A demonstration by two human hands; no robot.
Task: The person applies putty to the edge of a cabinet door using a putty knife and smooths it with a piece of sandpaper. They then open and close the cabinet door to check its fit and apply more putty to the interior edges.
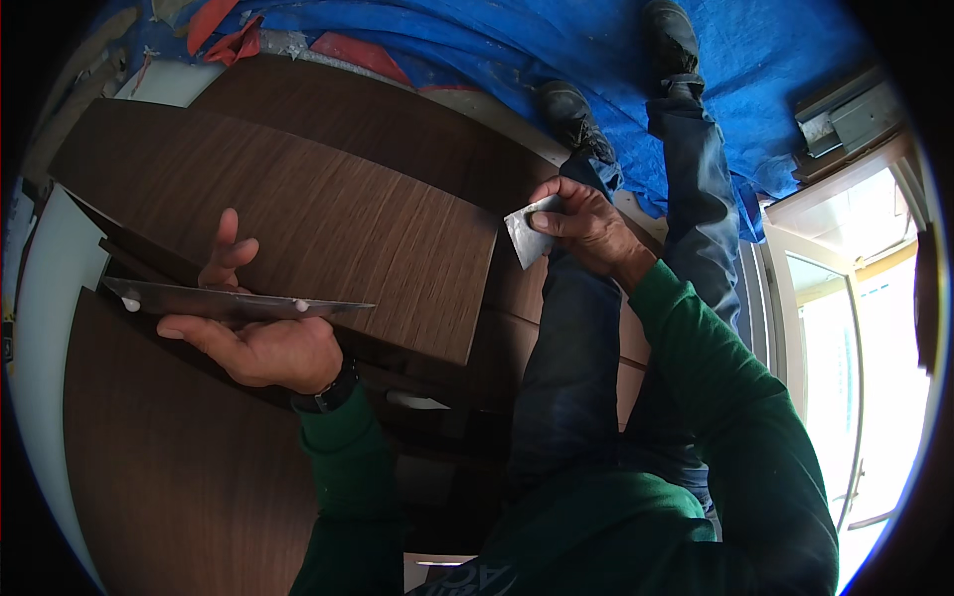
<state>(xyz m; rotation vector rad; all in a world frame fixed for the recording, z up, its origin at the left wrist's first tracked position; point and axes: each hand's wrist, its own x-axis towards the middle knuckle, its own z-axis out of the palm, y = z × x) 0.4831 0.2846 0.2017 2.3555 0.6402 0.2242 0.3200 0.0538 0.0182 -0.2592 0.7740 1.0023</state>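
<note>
My left hand (266, 350), with a dark watch at the wrist, is at the left and supports a long thin dark strip (229, 302), seen nearly edge-on. Its thumb lies along the near side, and bent fingers show beyond the strip. Two small white lumps (301, 305) sit on the strip's near edge; I cannot tell what they are. Just right of the panel's end, my right hand (588, 226) pinches a small, flat silver-grey piece (527, 232) between thumb and fingers. Below the strip's far side is a brown wood-grain panel (378, 238).
More dark brown panels (179, 447) lie to the left and behind. Blue sheeting (457, 40) covers the ground at the top, with red scraps (360, 55) along its edge. My legs (564, 368) extend up the middle. Grey metal pieces (865, 119) stand near a bright glazed door (825, 328) at right.
</note>
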